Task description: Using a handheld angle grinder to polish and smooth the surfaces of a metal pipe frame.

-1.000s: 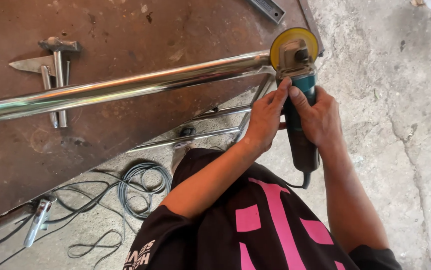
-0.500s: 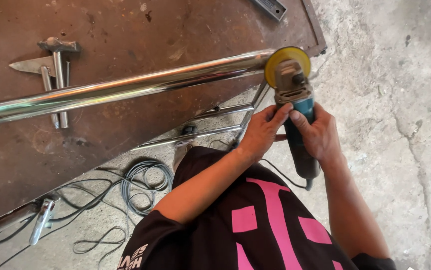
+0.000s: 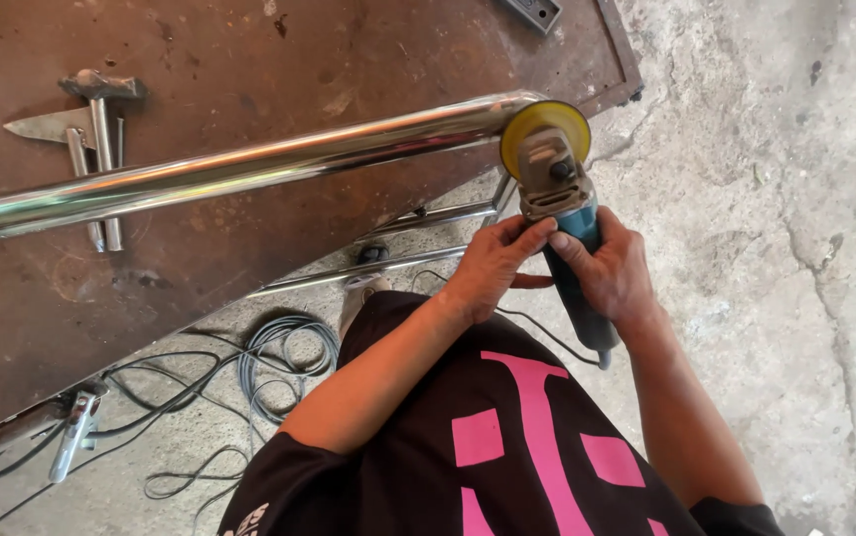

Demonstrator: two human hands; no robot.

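A teal and grey angle grinder (image 3: 565,213) with a yellow disc (image 3: 545,127) is gripped in both hands. My left hand (image 3: 493,270) wraps the front of its body just behind the head. My right hand (image 3: 612,273) grips the handle further back. The disc sits at the right end of a long polished steel tube (image 3: 249,167) that runs leftward above a rusty brown steel table (image 3: 200,60). Whether the disc touches the tube end I cannot tell.
A steel hammer (image 3: 100,129) and a flat metal piece lie on the table at left. Thin steel rails (image 3: 388,243) sit below the tube. Coiled grey cable (image 3: 284,362) and a clamp (image 3: 75,432) lie on the cracked concrete floor (image 3: 776,199).
The grinder and both hands have drifted slightly down and left in view, the disc staying at the tube's end. The grip is unchanged.
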